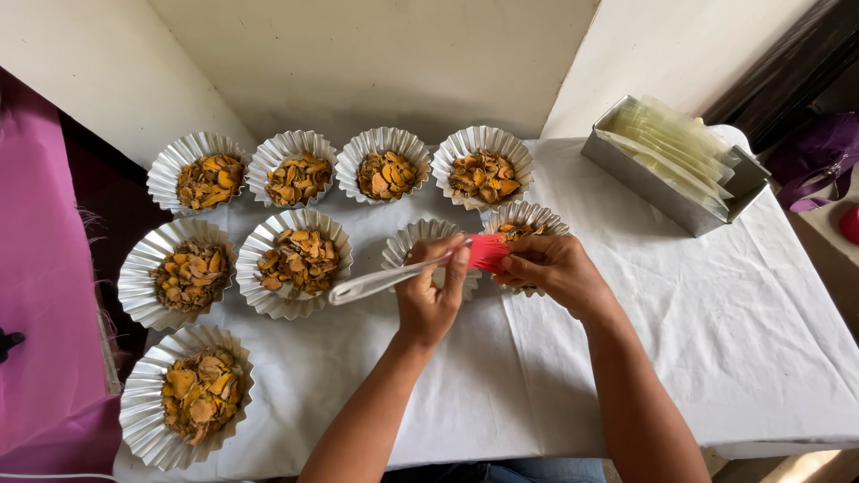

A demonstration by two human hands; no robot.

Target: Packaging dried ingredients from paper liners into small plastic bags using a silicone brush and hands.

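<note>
White cloth [626, 376] covers the table in front of us, with pale walls behind it and a pink sheet [40, 295] hanging along the left edge. Nearest to us on the left sits a fluted foil cup [148, 411] full of dried orange-yellow slices [199, 394]. Our two forearms reach in from the bottom edge and meet over the middle of the table. Between our hands lies a brush [407, 271] with a clear, pale handle and a red head; it runs almost level, handle end pointing left, red head to the right. Our left hand [429, 300] is closed around the handle just behind the head, thumb and forefinger curled over it. Our right hand [550, 266] pinches the red bristles [488, 252], fingers closed on them, so the head sits squeezed between the fingertips of both hands. Under the hands stand two more foil cups: one [407, 241] looks empty, though our hand hides most of it, and one [528, 217] holds a few slices. Left of them are two full cups [295, 264] [183, 273]. Farther back, a row of four full cups [344, 174] lines the far edge. At the far right corner a metal tin [658, 192] holds a stack of clear plastic bags [676, 143]
</note>
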